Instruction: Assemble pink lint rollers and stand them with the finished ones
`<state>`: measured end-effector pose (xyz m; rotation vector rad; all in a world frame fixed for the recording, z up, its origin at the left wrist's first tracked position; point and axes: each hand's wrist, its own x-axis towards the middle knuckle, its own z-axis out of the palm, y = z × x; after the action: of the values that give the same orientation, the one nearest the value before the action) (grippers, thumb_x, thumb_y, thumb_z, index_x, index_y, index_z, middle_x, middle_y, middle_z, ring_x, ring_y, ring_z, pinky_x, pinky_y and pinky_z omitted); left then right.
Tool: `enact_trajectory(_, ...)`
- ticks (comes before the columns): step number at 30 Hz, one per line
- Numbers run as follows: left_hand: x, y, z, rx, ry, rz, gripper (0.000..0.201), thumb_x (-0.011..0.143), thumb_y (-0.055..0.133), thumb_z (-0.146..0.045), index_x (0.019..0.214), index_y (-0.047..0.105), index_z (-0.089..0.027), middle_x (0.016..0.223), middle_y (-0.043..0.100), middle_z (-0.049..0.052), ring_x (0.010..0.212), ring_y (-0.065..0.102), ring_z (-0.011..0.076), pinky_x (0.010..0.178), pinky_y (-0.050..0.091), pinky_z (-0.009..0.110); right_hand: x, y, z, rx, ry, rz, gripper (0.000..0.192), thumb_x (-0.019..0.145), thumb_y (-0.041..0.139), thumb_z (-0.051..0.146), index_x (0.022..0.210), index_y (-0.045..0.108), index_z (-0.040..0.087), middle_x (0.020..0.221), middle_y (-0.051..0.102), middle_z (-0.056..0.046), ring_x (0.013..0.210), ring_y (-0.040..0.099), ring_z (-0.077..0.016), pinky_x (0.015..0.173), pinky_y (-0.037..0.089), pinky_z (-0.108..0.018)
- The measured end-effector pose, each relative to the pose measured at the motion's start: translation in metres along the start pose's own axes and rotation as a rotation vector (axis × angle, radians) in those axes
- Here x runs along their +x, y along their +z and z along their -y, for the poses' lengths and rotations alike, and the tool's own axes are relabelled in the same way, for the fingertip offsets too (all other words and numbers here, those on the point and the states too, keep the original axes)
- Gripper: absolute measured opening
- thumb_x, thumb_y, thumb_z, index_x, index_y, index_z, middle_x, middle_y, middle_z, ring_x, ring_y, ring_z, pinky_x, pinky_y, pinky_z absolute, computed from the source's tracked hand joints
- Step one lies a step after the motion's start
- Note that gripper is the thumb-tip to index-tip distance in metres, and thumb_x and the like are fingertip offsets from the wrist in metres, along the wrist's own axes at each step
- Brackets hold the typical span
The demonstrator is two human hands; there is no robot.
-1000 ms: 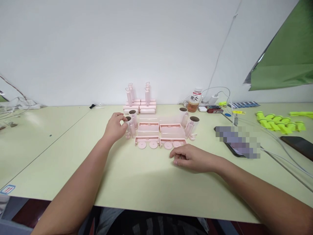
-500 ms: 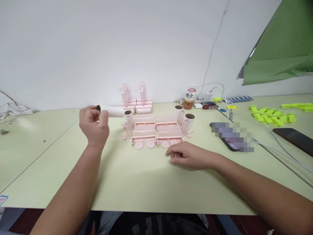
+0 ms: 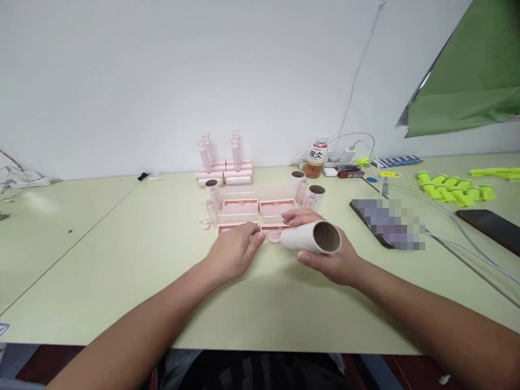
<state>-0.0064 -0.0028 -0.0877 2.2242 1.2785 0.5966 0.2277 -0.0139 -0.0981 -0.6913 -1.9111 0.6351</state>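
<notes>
A white paper roll [image 3: 300, 238] with a brown cardboard core lies in my right hand [image 3: 341, 260], its open end facing me. My left hand [image 3: 233, 252] is at the front of the pink trays [image 3: 240, 206], with fingers curled down and thumb against them. What those fingers hold, if anything, is hidden. A pink disc [image 3: 274, 236] lies between my hands. Short pink clear-bodied handles [image 3: 212, 213] stand on both sides of the trays. More white rolls with brown cores, such as the upright roll [image 3: 318, 197], stand beside them.
Pink assembled pieces [image 3: 238, 177] with upright heart-topped handles stand by the wall. A drink bottle [image 3: 316, 157], a red box [image 3: 350, 172] and white cables are to their right. A phone [image 3: 377, 225], another phone [image 3: 489, 227] and yellow-green plastic parts [image 3: 455, 188] lie farther right.
The white roll has passed from my left hand to my right. My left hand has come down rightward to the trays' front, covering discs there. My right hand has turned palm inward around the roll.
</notes>
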Motion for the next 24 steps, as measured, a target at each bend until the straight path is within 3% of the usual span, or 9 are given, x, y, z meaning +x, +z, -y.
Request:
enact_trajectory(3,0.004,-0.008,0.005,0.306,-0.018,0.084,0.033,0.098,0.038,-0.042,0.091,0.063,-0.020,0.093,0.070,0.007,0.083,0.065,0.0240,0.068,0.045,0.033,0.001,-0.001,-0.001,-0.028,0.082,-0.041,0.037,0.081,0.073,0.040,0.111,0.061,0.023,0.107,0.068,-0.009,0.099,0.066,-0.0260,0.084,0.053,-0.038)
enact_trajectory(7,0.004,-0.007,0.006,0.473,-0.011,0.148,0.027,0.091,0.049,-0.043,0.093,0.064,-0.021,0.094,0.070,0.007,0.083,0.065,0.0251,0.065,0.042,0.033,0.002,0.000,-0.003,-0.061,0.103,-0.004,0.034,0.080,0.073,0.041,0.104,0.062,0.020,0.096,0.070,-0.007,0.088,0.067,-0.0238,0.075,0.053,-0.034)
enact_trajectory(15,0.005,-0.002,0.011,0.520,-0.029,0.139,0.021,0.088,0.053,-0.037,0.095,0.063,-0.020,0.107,0.062,0.006,0.079,0.064,0.0214,0.061,0.043,0.033,0.004,0.000,-0.011,-0.122,0.089,0.171,0.035,0.082,0.069,0.051,0.096,0.064,0.019,0.093,0.067,-0.006,0.085,0.064,-0.0230,0.073,0.050,-0.033)
enact_trajectory(24,0.006,-0.002,0.013,0.480,-0.053,0.144,0.023,0.088,0.053,-0.038,0.085,0.065,-0.019,0.098,0.061,0.008,0.073,0.063,0.0217,0.059,0.042,0.033,0.004,0.000,-0.009,-0.114,0.139,0.254,0.036,0.082,0.069,0.051,0.099,0.062,0.020,0.094,0.067,-0.006,0.085,0.062,-0.0222,0.074,0.049,-0.032)
